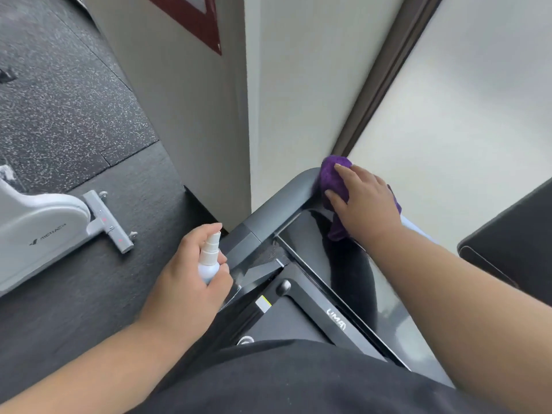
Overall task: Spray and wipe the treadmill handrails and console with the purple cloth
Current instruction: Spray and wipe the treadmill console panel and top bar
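The treadmill (298,294), a black machine with a glossy dark console panel and a grey padded handrail bar, fills the lower middle of the view, pushed up close to a cream wall corner. Nearest the camera is the person's black-clad torso, with both bare forearms reaching out over the machine. The left hand (182,282) hangs just left of the console's near corner, its fingers (191,237) closed around a small white spray bottle (209,258) whose nozzle points up and toward the rail. Beyond it runs the glossy black console panel (343,264), its long axis slanting from lower right to upper left. Farther on, the right hand (364,201) lies flat, fingers spread and pressing down on the bunched purple cloth (331,174), which sits on the rounded far corner of the grey handrail (277,204), where the bar bends. From that hand the unwiped length of the rail runs down and to the left, toward the bottle, so the right hand is the nearer one for a stroke along the bar, and I judge the wipe would travel that way. Off to the left, well apart on the speckled dark rubber floor (59,115), stands the white base of an exercise bike (44,228)
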Demonstrator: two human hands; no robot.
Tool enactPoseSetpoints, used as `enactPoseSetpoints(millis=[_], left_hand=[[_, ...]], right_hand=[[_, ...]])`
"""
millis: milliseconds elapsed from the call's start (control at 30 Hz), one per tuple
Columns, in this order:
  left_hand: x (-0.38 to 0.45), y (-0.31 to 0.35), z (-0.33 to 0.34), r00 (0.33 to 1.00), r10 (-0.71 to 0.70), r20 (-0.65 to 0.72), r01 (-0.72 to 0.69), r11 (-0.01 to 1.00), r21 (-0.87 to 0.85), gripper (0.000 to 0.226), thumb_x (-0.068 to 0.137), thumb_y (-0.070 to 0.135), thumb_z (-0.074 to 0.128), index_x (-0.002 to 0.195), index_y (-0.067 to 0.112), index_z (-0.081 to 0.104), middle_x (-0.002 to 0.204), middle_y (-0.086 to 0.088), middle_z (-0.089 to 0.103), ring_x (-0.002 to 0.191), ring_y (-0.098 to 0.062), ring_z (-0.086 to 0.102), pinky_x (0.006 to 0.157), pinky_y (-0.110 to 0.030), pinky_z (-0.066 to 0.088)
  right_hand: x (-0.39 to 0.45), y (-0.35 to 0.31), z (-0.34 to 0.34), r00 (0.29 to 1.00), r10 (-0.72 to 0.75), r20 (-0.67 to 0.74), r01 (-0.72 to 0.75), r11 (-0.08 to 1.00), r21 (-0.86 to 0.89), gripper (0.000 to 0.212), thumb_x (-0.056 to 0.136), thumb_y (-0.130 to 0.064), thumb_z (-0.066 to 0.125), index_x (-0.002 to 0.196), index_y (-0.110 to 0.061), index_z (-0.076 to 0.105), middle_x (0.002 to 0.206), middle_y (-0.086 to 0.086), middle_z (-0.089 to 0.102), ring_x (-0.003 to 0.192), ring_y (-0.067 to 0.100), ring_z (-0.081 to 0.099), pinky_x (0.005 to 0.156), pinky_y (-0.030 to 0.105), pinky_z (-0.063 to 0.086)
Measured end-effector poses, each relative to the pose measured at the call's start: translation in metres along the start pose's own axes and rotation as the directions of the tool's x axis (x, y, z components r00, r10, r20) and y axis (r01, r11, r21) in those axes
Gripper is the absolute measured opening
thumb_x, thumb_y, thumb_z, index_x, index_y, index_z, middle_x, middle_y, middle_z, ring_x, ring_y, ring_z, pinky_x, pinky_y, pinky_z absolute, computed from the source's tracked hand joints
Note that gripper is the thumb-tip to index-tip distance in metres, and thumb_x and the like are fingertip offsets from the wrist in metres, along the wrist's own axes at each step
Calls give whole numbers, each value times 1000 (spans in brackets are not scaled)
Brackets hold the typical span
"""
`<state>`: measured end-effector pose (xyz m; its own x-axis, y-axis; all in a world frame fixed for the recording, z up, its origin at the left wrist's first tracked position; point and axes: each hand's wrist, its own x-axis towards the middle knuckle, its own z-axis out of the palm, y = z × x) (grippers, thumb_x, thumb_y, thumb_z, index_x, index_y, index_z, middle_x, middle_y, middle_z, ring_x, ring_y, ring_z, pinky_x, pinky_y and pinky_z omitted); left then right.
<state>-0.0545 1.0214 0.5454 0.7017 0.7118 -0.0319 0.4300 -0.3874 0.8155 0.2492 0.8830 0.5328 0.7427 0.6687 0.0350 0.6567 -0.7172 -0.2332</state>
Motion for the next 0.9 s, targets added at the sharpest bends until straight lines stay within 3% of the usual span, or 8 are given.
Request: enactPoseSetpoints(millis=[233, 467, 533, 600, 700, 800, 900], left_hand=[[-18, -20, -20, 995, -82, -59, 80, 996, -32, 61, 84, 24, 64, 121, 65, 38, 103, 25, 62, 91, 1, 60, 67, -23, 45], [-18, -25, -33, 990, -108, -90, 103, 993, -50, 66, 84, 20, 65, 119, 68, 37, 101, 25, 61, 88, -2, 59, 70, -29, 46], [-19, -25, -37, 990, -107, -92, 101, 993, -63, 66, 84, 19, 65, 119, 68, 37, 101, 24, 61, 88, -2, 59, 69, -26, 44], [-20, -27, -43, 989, -113, -95, 106, 992, -74, 65, 84, 18, 64, 118, 67, 38, 99, 23, 61, 87, -2, 59, 69, -25, 44], [-23, -31, -53, 987, -121, -103, 113, 990, -81, 66, 85, 16, 64, 116, 67, 38, 99, 22, 62, 88, -3, 60, 70, -25, 44], [-29, -34, -57, 984, -142, -107, 134, 988, -77, 64, 84, 20, 63, 116, 69, 37, 100, 23, 62, 89, -2, 59, 70, -23, 43], [-35, -36, -57, 984, -144, -104, 136, 988, -77, 62, 83, 23, 63, 117, 68, 37, 102, 23, 61, 90, -2, 59, 69, -24, 43]], right_hand=[[-4, -85, 22, 939, -328, 104, 326, 945, 34, 45, 97, -53, 42, 137, -36, 55, 144, 3, 52, 134, 31, 43, 116, 47, 24], [-53, -138, 38, 777, -607, 167, 613, 790, 20, 44, 93, -61, 40, 128, -43, 60, 134, -1, 59, 122, 30, 52, 109, 54, 32], [-40, -127, 34, 770, -608, 195, 624, 780, -31, 46, 92, -63, 42, 129, -42, 58, 134, 1, 58, 122, 31, 52, 105, 53, 33], [-19, -106, 27, 841, -513, 172, 530, 845, -70, 48, 90, -64, 42, 129, -41, 58, 133, 3, 59, 123, 31, 51, 101, 53, 34], [0, -80, 21, 923, -349, 161, 369, 921, -123, 51, 91, -65, 36, 133, -42, 53, 139, 3, 54, 132, 31, 40, 105, 55, 32], [-8, -94, 22, 932, -335, 137, 347, 935, -76, 47, 93, -60, 40, 130, -38, 59, 138, 5, 55, 131, 35, 43, 107, 54, 34], [-42, -138, 31, 873, -463, 152, 472, 881, -27, 45, 90, -62, 41, 125, -41, 62, 134, 2, 59, 125, 34, 51, 105, 54, 37]])
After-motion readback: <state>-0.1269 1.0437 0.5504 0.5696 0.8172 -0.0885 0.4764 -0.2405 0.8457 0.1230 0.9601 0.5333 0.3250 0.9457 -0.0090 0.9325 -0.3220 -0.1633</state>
